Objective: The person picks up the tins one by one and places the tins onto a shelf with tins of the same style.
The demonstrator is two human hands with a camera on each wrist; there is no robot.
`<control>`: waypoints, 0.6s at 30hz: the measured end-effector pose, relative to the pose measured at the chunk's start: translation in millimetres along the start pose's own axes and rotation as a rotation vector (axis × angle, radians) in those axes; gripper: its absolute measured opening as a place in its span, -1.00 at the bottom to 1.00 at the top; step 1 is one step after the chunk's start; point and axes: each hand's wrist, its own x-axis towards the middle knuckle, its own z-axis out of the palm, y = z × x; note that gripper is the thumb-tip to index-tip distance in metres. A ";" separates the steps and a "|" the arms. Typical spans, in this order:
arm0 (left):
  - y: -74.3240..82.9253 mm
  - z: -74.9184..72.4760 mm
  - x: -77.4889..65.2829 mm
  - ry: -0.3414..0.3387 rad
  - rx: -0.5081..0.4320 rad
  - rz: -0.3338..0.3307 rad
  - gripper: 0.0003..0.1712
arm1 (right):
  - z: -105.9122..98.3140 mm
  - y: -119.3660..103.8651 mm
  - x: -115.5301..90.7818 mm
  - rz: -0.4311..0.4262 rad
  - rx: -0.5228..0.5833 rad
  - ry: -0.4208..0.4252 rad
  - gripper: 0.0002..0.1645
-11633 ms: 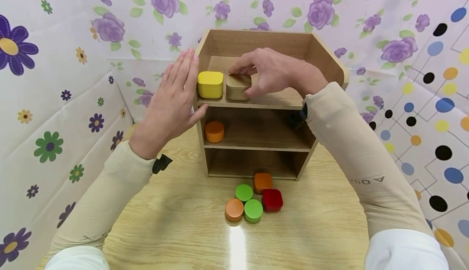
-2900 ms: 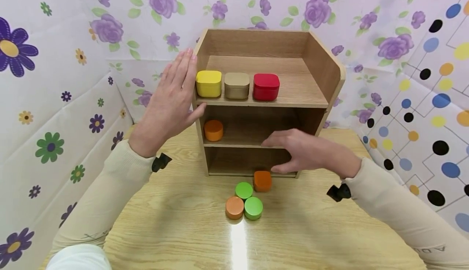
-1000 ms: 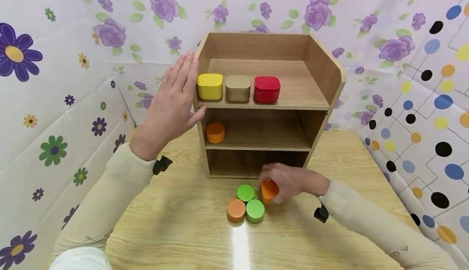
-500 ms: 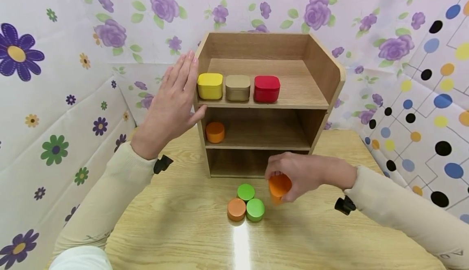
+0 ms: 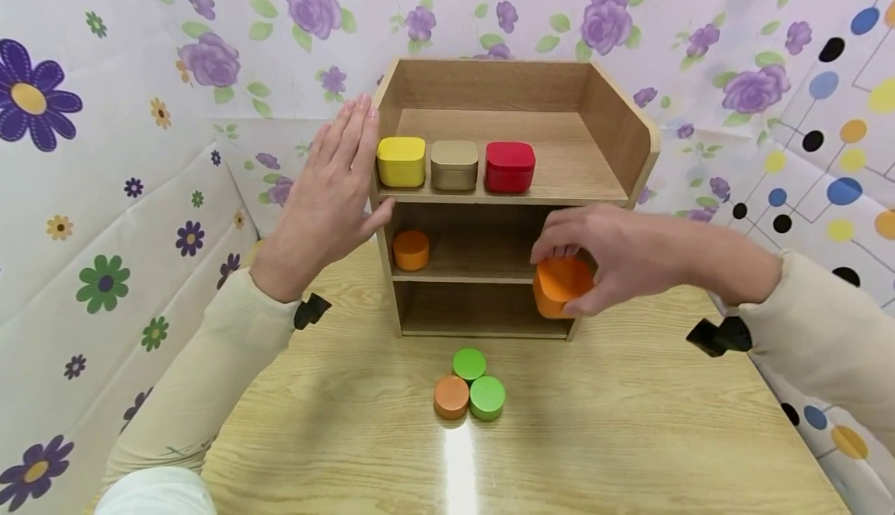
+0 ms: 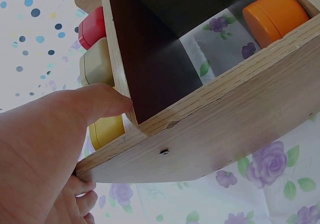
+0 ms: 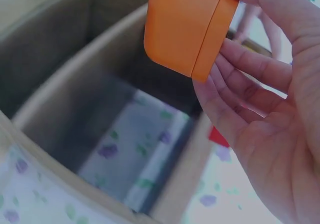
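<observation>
My right hand (image 5: 615, 255) pinches a rounded-square orange box with a lid (image 5: 562, 286) between thumb and fingers. It is held up in front of the right part of the wooden shelf (image 5: 489, 199); in the right wrist view the orange box (image 7: 185, 29) shows its lid seam. Flat along the shelf's left side lies my left hand (image 5: 329, 196), fingers straight, thumb at the front edge. A yellow box (image 5: 402, 162), a beige box (image 5: 454, 165) and a red box (image 5: 510, 167) stand in a row on top. One round orange box (image 5: 410, 250) sits at the left of the middle level.
On the wooden table (image 5: 336, 437), in front of the shelf, two round green boxes (image 5: 487, 398) and a round copper-orange box (image 5: 451, 397) stand close together. Patterned cloth walls (image 5: 140, 150) enclose the table at the back and both sides.
My right hand has taken the square orange box off the table and lifted it up and to the right. Earlier, the beige and red boxes came onto the top level. The left hand stays put.
</observation>
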 end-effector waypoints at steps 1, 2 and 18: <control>0.0 0.0 0.0 0.001 -0.002 0.000 0.21 | -7.0 -0.3 -0.8 0.012 -0.016 0.008 -0.44; -0.1 -0.1 -0.1 0.001 -0.002 0.000 0.21 | -13.7 -0.6 -1.2 0.023 -0.032 0.016 -0.44; -0.2 0.2 0.1 -0.001 -0.004 -0.004 0.22 | -81.0 16.1 10.7 0.167 -0.172 0.081 -0.37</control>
